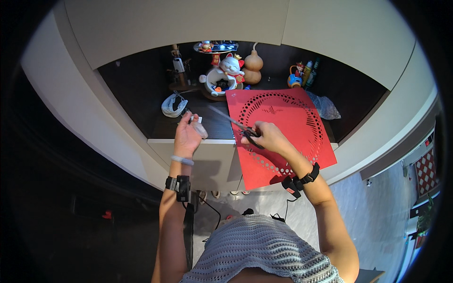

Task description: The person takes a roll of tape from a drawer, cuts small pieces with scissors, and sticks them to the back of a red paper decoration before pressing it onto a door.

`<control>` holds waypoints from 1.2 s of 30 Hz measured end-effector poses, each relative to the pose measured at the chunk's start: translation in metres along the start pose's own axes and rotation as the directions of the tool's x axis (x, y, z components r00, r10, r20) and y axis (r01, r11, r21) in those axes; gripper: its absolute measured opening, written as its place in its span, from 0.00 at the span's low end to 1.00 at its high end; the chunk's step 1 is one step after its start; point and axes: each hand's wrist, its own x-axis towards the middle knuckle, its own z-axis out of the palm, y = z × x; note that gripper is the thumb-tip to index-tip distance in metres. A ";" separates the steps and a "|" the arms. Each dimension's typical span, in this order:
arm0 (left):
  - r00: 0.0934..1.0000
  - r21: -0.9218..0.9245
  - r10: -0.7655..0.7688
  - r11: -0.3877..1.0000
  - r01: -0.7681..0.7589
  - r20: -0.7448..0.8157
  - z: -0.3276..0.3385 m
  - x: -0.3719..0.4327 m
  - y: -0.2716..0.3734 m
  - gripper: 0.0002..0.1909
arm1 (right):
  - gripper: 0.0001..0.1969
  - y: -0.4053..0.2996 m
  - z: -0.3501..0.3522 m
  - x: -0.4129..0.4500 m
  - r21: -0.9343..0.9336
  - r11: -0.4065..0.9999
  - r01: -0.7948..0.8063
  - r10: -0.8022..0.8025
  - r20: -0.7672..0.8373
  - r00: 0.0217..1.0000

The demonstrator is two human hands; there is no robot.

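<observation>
My right hand grips a pair of scissors by the dark handles; the blades point to the upper left and look parted or blurred. Beneath them lies a red sheet with a ring of cut-out holes and slits, its near part hanging past the shelf's front edge. Left of the sheet, my left hand is raised, palm up, with a clear, crumpled piece of what looks like tape or plastic at its fingers. Beyond that hand sits a coiled white cable on the dark shelf.
At the back of the niche stand a white lucky cat figurine with a bowl, a bottle gourd, a small toy figure and bottles. A clear plastic bag lies right of the sheet. Cabinet doors overhang the niche.
</observation>
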 end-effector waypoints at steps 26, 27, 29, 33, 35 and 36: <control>0.953 0.548 0.102 0.798 -0.249 0.284 0.097 -0.097 -0.026 0.08 | 0.12 -0.030 0.069 0.042 0.166 0.935 0.313 -0.318 0.003 0.948; 0.950 0.563 0.086 0.788 -0.249 0.299 0.101 -0.097 -0.030 0.08 | 0.12 -0.023 0.067 0.038 0.163 0.940 0.298 -0.301 -0.007 0.954; 0.950 0.631 0.063 0.734 -0.252 0.306 0.108 -0.104 -0.036 0.07 | 0.13 -0.007 0.062 0.024 0.833 0.521 0.186 -0.169 -0.114 0.979; 0.940 0.823 -0.012 0.488 -0.292 0.340 0.102 -0.103 -0.049 0.06 | 0.09 -0.011 0.031 -0.025 0.872 0.454 0.184 -0.165 -0.120 0.979; 0.935 0.856 -0.045 0.420 -0.302 0.352 0.108 -0.104 -0.061 0.07 | 0.06 -0.010 0.016 -0.048 0.886 0.453 0.098 -0.101 -0.059 0.993; 0.938 0.876 -0.101 0.402 -0.265 0.330 0.110 -0.105 -0.068 0.06 | 0.06 -0.002 0.016 -0.052 0.859 0.502 0.101 -0.075 -0.073 0.994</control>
